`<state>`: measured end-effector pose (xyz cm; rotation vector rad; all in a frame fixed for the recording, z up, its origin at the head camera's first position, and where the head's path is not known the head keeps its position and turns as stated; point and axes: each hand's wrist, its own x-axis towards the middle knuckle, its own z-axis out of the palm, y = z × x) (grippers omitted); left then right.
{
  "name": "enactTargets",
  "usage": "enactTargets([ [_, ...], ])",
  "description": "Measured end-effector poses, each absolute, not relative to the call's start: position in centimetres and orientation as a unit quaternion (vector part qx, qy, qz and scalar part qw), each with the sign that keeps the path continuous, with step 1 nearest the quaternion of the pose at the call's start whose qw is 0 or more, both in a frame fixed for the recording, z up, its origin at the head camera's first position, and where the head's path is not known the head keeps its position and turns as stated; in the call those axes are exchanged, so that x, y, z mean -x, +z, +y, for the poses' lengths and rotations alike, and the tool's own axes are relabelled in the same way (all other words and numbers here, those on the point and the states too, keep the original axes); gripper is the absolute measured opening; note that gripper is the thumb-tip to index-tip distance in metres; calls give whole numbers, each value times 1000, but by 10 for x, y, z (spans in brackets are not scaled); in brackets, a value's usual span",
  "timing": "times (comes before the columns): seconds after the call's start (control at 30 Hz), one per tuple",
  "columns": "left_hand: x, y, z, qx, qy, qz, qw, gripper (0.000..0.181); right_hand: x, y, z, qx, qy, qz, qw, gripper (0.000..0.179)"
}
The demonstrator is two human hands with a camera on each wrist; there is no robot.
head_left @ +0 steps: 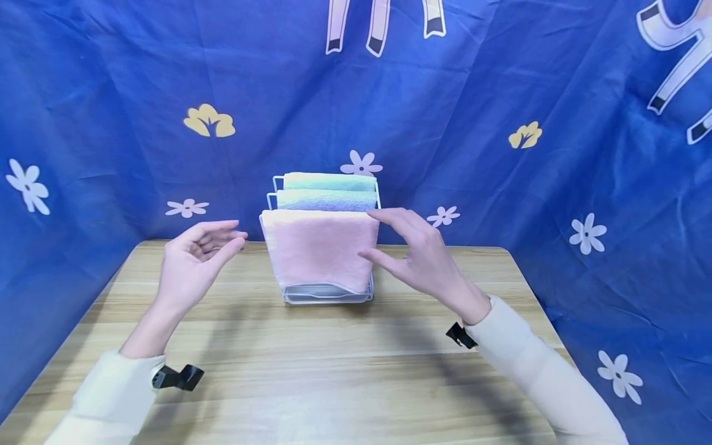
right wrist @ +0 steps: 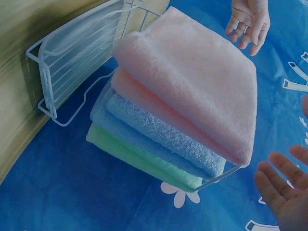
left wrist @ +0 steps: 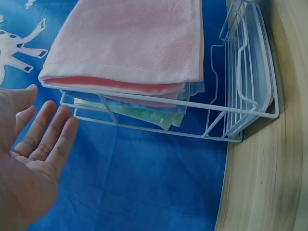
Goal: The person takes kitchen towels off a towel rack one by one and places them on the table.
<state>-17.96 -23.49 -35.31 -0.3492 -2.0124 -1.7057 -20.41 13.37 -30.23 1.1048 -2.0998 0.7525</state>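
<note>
Towels [head_left: 319, 253] hang folded on the rack [left wrist: 226, 109]: pink in front, then blue [head_left: 327, 201], then green [head_left: 330, 182] at the back. The rack stands on the table [head_left: 311, 358] near its far edge, a tray [left wrist: 262, 67] at its foot. The left hand [head_left: 191, 266] hangs in the air beside the rack, apart from it, fingers loosely bent and holding nothing. The right hand [head_left: 425, 256] is just beside the pink towel's right edge, thumb and fingers spread; the right wrist view shows a gap there, so it grips nothing either. The step in hand looks like tending the towels, with all three on their bars. Any move to straighten the pink one would call for a light pinch at both side edges, leaving the rack steady.
</note>
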Motion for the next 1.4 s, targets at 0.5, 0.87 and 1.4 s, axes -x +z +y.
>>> enactTargets([
  [0.5, 202, -356, -231, 115, -586, -771, 222, 26, 237, -291, 110, -427, 275, -811, 290, 43],
  [0.87, 215, -357, -222, 142, -627, -739, 200, 21, 252, -291, 91, -425, 256, -830, 257, 35],
  [1.4, 219, -354, -223, 159, -614, -754, 172, 12, 260, -291, 81, -433, 261, -833, 228, 23],
])
